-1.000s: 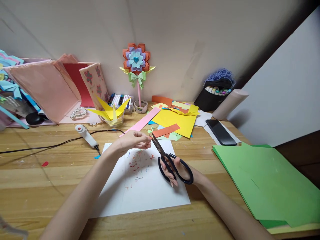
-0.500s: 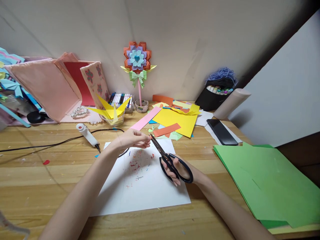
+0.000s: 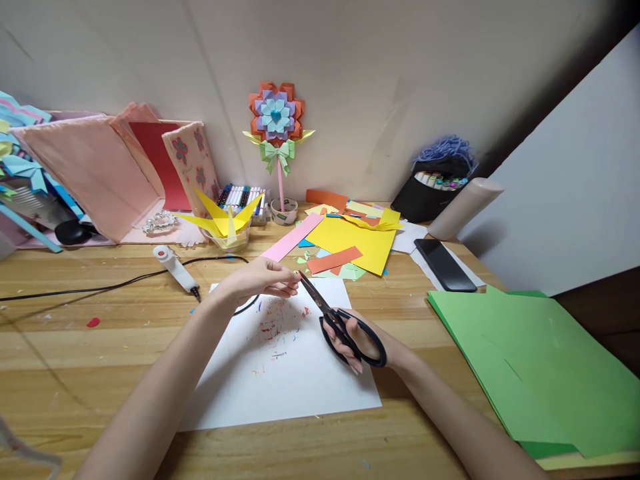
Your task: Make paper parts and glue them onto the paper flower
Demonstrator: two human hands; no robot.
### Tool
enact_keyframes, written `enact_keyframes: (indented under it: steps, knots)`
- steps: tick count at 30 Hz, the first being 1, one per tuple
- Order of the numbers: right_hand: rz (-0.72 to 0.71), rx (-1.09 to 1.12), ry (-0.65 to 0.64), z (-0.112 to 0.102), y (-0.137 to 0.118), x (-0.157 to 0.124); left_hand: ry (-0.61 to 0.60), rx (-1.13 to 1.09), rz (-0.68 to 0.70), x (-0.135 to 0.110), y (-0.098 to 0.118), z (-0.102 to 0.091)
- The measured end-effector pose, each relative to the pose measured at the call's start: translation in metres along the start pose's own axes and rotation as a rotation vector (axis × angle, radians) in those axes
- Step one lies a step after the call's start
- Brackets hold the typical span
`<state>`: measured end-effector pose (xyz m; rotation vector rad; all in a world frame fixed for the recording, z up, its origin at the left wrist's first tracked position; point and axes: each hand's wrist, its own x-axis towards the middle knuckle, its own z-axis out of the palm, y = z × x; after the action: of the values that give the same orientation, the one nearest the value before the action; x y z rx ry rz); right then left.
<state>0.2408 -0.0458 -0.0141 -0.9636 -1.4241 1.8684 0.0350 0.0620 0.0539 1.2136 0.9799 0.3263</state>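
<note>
Black-handled scissors (image 3: 320,299) are in my right hand (image 3: 353,337), its thumb and fingers through the loops. Their blades look closed or nearly so, pointing up and left at the fingertips of my left hand (image 3: 273,277). Those fingertips are pinched on a tiny orange paper piece (image 3: 299,274), mostly hidden by the fingers and the blade tips. Beneath both hands lies a white paper sheet (image 3: 300,390) with small red, orange and blue marks. A pink paper strip (image 3: 295,237) and an orange paper strip (image 3: 334,259) lie just beyond.
A white glue gun (image 3: 175,270) with a black cord lies left. Yellow paper (image 3: 370,247), a paper flower (image 3: 276,117) and a plastic cup (image 3: 227,237) stand or lie behind. To the right are a phone (image 3: 445,265) and green paper sheets (image 3: 530,360).
The scissor blades have drawn closer together at the left fingertips. Less of the orange piece shows. Both hands stay almost in place, and the view shifts slightly.
</note>
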Motion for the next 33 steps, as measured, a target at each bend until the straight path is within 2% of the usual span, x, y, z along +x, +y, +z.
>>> enact_keyframes:
  steps: [6, 14, 19, 25, 33]
  knots:
    - [-0.013, -0.048, 0.012, 0.001, -0.001, -0.001, -0.046, -0.018, 0.002, 0.002, -0.004, -0.004]
    - [-0.021, -0.077, 0.052, 0.003, 0.000, 0.001, 0.005, -0.004, -0.013, 0.000, -0.001, -0.002]
    - [-0.011, -0.050, 0.074, 0.006, -0.003, 0.001, 0.008, 0.000, -0.003, 0.002, -0.003, -0.003]
    - [-0.003, 0.023, 0.082, 0.007, 0.005, 0.004, 0.037, -0.018, -0.012, 0.000, 0.000, 0.000]
    - [-0.016, 0.010, 0.093, 0.013, -0.004, 0.004, 0.083, -0.097, -0.016, 0.003, -0.001, 0.005]
